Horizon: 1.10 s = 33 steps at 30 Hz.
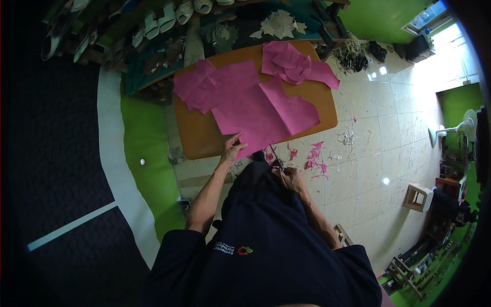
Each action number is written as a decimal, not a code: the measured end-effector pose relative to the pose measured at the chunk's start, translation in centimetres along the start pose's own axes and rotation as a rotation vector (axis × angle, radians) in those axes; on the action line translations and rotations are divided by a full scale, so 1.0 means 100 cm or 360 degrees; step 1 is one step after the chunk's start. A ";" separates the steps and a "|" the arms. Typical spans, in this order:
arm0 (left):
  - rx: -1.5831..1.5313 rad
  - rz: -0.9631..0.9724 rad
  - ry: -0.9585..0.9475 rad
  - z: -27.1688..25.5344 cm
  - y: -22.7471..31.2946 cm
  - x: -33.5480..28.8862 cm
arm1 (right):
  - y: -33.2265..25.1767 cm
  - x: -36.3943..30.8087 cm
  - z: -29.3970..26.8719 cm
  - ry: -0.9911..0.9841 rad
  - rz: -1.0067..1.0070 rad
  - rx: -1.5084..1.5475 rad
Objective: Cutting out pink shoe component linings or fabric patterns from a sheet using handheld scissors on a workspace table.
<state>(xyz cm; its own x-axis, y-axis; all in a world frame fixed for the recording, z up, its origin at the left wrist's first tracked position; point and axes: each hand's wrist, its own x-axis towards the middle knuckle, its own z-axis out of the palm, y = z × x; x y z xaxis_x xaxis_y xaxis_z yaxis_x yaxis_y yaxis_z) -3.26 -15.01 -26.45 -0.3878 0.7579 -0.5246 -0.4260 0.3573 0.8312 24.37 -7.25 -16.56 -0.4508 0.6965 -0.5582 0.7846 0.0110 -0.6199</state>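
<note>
A large pink sheet [245, 102] of leather-like material lies across the brown table [197, 140], its near corner hanging past the front edge. My left hand [233, 150] grips that corner at its left side, thumb and fingers on the sheet. In my right hand [293, 179] is a pair of scissors [276, 157], with the blades pointing up toward the sheet's near edge. Whether the blades touch the sheet I cannot make out. Pink cut pieces [289, 60] are piled at the table's far right, and more pink pieces [202, 84] lie at its far left.
Pink scraps [316, 156] and pale offcuts [349, 135] litter the tiled floor right of the table. Behind the table, a shelf holds sandals [167, 18] and pale cut pieces [279, 24]. A white fan [463, 124] and a small stool [418, 197] stand at right.
</note>
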 end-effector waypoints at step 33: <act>-0.0049 -0.0183 -0.0299 -0.013 -0.009 0.003 | -0.035 0.001 0.145 -0.0070 -0.0133 0.0712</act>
<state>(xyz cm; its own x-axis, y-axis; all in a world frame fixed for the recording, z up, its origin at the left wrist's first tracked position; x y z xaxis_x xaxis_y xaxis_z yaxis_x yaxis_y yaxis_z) -4.07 -15.81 -27.58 -0.1772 0.8026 -0.5696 -0.4843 0.4328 0.7604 15.41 -17.60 -22.38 -0.5299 0.6751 -0.5133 0.4885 -0.2518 -0.8355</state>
